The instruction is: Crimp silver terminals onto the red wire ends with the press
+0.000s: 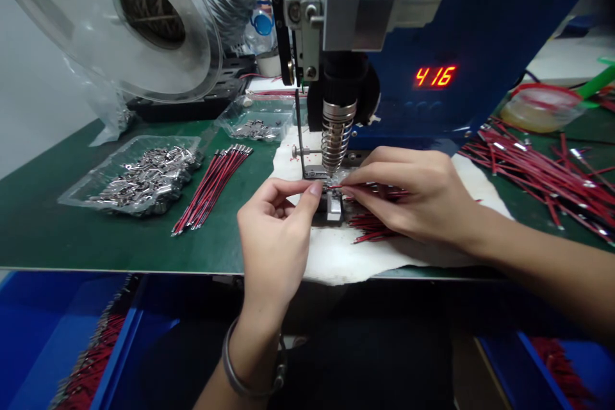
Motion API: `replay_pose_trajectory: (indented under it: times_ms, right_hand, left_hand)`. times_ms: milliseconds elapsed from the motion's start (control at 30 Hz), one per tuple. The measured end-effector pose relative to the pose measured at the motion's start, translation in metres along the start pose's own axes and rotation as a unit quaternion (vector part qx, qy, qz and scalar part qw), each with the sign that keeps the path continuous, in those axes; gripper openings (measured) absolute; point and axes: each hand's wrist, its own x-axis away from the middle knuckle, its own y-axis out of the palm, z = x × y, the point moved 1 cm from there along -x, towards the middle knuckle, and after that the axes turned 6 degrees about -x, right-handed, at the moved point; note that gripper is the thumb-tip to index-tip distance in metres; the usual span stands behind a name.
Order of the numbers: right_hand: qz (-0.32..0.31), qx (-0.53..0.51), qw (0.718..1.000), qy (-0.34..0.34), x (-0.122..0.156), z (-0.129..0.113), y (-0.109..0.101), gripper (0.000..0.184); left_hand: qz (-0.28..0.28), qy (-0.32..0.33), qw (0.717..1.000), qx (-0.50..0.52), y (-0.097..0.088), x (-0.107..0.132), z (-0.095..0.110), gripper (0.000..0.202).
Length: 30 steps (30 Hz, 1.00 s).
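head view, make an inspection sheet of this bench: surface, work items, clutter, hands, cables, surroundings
Surface: green bench top, partly covered by a white sheet.
Work items: red wire at the blue machine, display reading 416; metal parts in a clear tray; wire bundle beside it.
Clutter: loose wires heaped at right, near a red-rimmed tub.
Hands: right hand pinches the red wire; left hand is at its end, hold unclear.
Cables: no machine cord clearly seen.
Surroundings: clear reel at upper left; blue bin below the bench.
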Motion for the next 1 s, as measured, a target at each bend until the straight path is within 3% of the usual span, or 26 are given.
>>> replay_pose_trajectory:
  times_ms: [500, 1000]
  right_hand:
    - [-0.014, -0.011, 1.000, -0.007, 0.0008, 0.0001, -0.0006, 0.016]
    - [-0.044, -0.017, 0.999, -0.015, 0.0003, 0.0041, -0.0007, 0.017]
  left_hand:
    - [0.010, -0.010, 1.000, 0.009, 0.0000, 0.0001, -0.0013, 0.019]
    - [-0.021, -0.023, 1.000, -0.004, -0.0028, -0.0034, -0.0004, 0.022]
